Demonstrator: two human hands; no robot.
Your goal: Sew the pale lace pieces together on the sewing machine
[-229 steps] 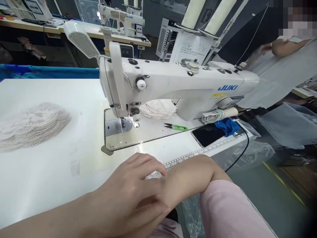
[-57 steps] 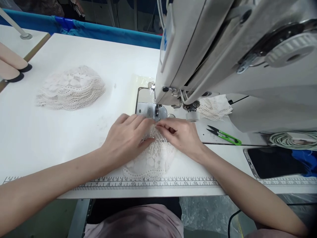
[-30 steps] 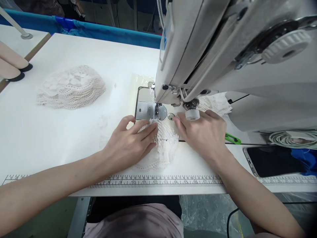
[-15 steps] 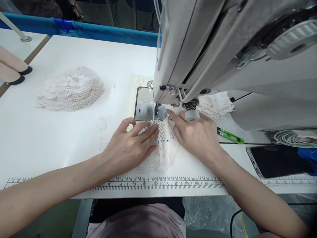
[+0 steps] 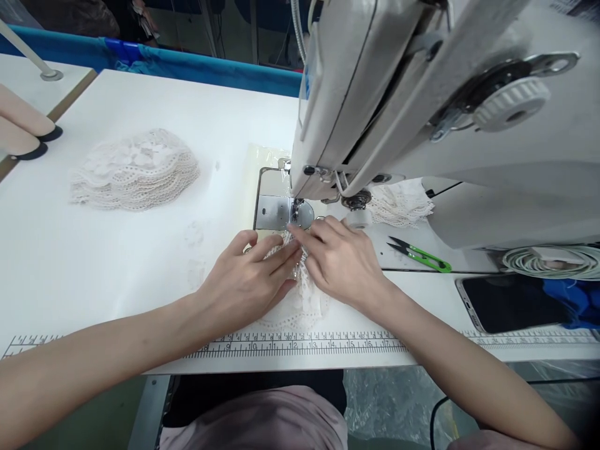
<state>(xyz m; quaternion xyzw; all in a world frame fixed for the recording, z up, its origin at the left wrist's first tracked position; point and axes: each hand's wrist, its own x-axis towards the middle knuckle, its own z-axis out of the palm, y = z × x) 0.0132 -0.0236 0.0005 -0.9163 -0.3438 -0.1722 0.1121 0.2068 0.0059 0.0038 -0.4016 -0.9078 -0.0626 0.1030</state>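
A piece of white lace (image 5: 307, 303) lies in front of the sewing machine (image 5: 337, 112), its upper edge close to the presser foot (image 5: 296, 211). My left hand (image 5: 253, 275) rests on the lace from the left, fingers together and closed on its edge; the thumb is lower down. From the right, my right hand (image 5: 344, 259) pinches the same edge, its index fingertip just below the metal needle plate (image 5: 272, 212). Both hands cover much of the lace, and their fingertips nearly meet.
A stack of lace pieces (image 5: 135, 169) lies on the left. More lace (image 5: 400, 203) sits behind the machine head. Green thread snips (image 5: 422, 255), a phone (image 5: 510, 303) and a coiled cord (image 5: 553, 259) are on the right. A printed ruler (image 5: 300, 344) runs along the front edge.
My right hand has moved left, from beside the needle plate onto the lace edge near my left fingertips. The snips' blades have come into view. My left hand has hardly moved.
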